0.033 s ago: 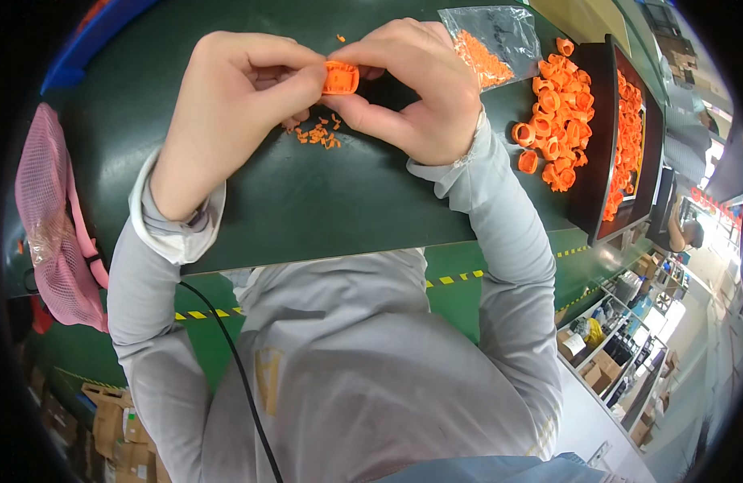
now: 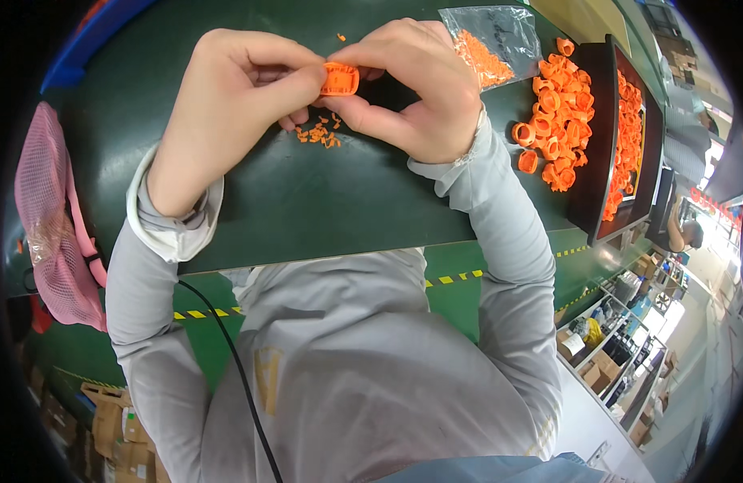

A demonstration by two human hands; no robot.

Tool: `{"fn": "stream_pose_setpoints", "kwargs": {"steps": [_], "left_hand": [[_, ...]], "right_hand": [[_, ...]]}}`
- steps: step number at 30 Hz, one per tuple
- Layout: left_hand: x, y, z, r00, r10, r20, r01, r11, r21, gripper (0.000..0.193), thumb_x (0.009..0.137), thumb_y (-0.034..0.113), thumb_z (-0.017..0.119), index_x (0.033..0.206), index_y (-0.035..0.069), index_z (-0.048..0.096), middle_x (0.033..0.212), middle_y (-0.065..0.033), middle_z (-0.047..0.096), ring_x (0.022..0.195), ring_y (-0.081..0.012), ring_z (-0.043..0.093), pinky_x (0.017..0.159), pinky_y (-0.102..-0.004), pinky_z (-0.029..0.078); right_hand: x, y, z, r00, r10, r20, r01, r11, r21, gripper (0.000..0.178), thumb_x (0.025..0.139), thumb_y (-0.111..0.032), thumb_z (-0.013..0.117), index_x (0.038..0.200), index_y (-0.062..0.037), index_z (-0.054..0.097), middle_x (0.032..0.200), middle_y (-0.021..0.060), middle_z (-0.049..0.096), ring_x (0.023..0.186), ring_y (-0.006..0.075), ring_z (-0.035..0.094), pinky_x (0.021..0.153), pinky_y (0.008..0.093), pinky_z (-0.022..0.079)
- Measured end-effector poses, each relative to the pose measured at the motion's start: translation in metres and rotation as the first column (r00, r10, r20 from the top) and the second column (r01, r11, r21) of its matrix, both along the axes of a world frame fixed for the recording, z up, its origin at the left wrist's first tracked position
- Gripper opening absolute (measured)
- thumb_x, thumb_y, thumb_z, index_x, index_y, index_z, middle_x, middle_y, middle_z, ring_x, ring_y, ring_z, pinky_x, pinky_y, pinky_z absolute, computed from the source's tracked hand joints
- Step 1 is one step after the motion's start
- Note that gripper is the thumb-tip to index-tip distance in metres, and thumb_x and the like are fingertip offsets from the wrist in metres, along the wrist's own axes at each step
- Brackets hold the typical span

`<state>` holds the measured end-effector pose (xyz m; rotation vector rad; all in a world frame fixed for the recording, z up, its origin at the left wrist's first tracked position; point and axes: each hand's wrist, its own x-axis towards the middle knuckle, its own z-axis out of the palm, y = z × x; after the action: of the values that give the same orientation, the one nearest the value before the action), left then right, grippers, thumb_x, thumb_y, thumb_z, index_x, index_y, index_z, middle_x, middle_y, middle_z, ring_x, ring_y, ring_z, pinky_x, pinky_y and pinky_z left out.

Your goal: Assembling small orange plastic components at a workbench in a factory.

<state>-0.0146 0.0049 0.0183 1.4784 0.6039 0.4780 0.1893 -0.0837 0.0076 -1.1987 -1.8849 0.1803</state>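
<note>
Between my two hands, over the far middle of the dark green table [image 2: 347, 201], is a small rounded-square orange plastic part [image 2: 340, 79], ribbed along its inner edge. My left hand [image 2: 227, 113] pinches its left side with thumb and forefinger. On the other side, the thumb and forefinger of my right hand [image 2: 428, 92] grip its right edge. Small orange plastic scraps [image 2: 319, 137] lie on the table just below the part. A heap of similar orange plastic parts [image 2: 558, 121] sits to the right of my right hand.
Beyond my right hand lies a clear plastic bag [image 2: 512, 36] holding small orange bits. A black tray [image 2: 585, 193] with orange pieces stands at the right. A pink mesh item with a strap [image 2: 49, 201] rests at the left edge, and a blue bin [image 2: 90, 40] stands far left.
My left hand and wrist have shifted very slightly to the left. The orange part stays held in both hands.
</note>
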Motion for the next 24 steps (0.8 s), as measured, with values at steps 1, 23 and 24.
{"fn": "stream_pose_setpoints", "kwargs": {"steps": [1,23,24], "left_hand": [[-0.002,0.005,0.000,0.999,-0.042,0.002,0.042,0.997,-0.062,0.013,0.092,0.003,0.066,0.092,-0.008,0.073,0.079,-0.0068,0.070,0.069,-0.0091,0.063,0.065,-0.0236,0.052],[0.001,-0.004,-0.003,0.953,0.097,0.288,-0.063,0.990,-0.124,0.018,0.096,0.005,0.067,0.112,-0.003,0.073,0.101,-0.0074,0.074,0.084,-0.0108,0.063,0.079,-0.0233,0.051],[0.001,-0.003,-0.003,0.957,0.090,0.275,-0.043,0.984,-0.174,0.021,0.096,0.005,0.067,0.115,-0.004,0.071,0.103,-0.0086,0.074,0.084,-0.0112,0.063,0.079,-0.0239,0.052]], "right_hand": [[-0.001,-0.001,0.004,0.999,0.016,-0.031,-0.017,0.998,-0.055,0.027,0.073,-0.015,0.085,0.096,-0.0101,0.074,0.082,-0.0012,0.067,0.073,0.0147,0.063,0.078,0.0312,0.041],[-0.003,-0.002,0.005,0.943,-0.049,-0.329,-0.011,0.984,-0.178,0.022,0.080,-0.013,0.085,0.098,-0.0044,0.077,0.081,0.0008,0.075,0.065,0.0096,0.065,0.072,0.0249,0.044],[-0.003,-0.002,0.005,0.941,-0.067,-0.331,0.008,0.984,-0.176,0.022,0.080,-0.013,0.085,0.098,-0.0047,0.077,0.081,0.0008,0.075,0.065,0.0095,0.065,0.071,0.0245,0.044]]}}
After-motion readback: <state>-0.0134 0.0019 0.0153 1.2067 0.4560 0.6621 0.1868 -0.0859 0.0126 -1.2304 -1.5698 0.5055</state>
